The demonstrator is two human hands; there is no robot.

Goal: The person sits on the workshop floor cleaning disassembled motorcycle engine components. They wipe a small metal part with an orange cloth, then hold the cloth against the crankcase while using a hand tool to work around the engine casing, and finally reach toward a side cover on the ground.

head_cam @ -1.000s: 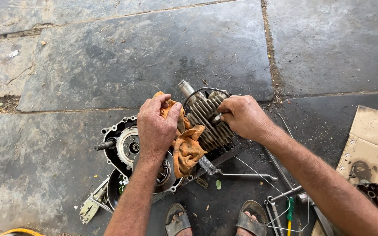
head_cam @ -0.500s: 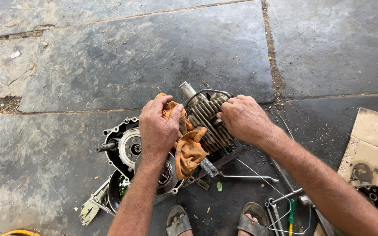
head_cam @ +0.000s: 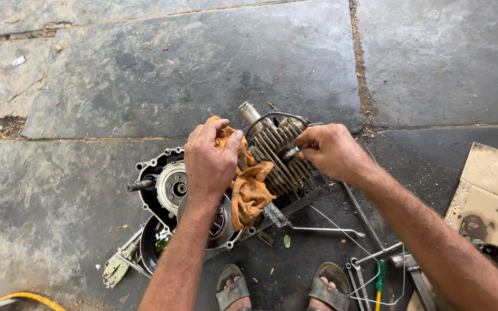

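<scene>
A small finned engine (head_cam: 275, 152) with its open crankcase (head_cam: 165, 187) lies on the stone floor in front of me. My left hand (head_cam: 211, 158) presses an orange rag (head_cam: 249, 190) against the top of the engine, fingers curled over the cloth. My right hand (head_cam: 329, 151) pinches a small silver metal part (head_cam: 290, 152) against the cylinder fins on the engine's right side. A short metal pipe stub (head_cam: 250, 113) sticks up at the far end of the cylinder.
Long metal tools (head_cam: 324, 229) and a green-handled screwdriver (head_cam: 379, 276) lie at the lower right, next to my sandalled feet (head_cam: 231, 285). Oil-stained cardboard (head_cam: 491, 198) sits at the right edge. A yellow hose (head_cam: 27, 298) curls at the bottom left.
My right hand has shifted slightly right and down along the fins with the small metal part. My left hand stays on the rag.
</scene>
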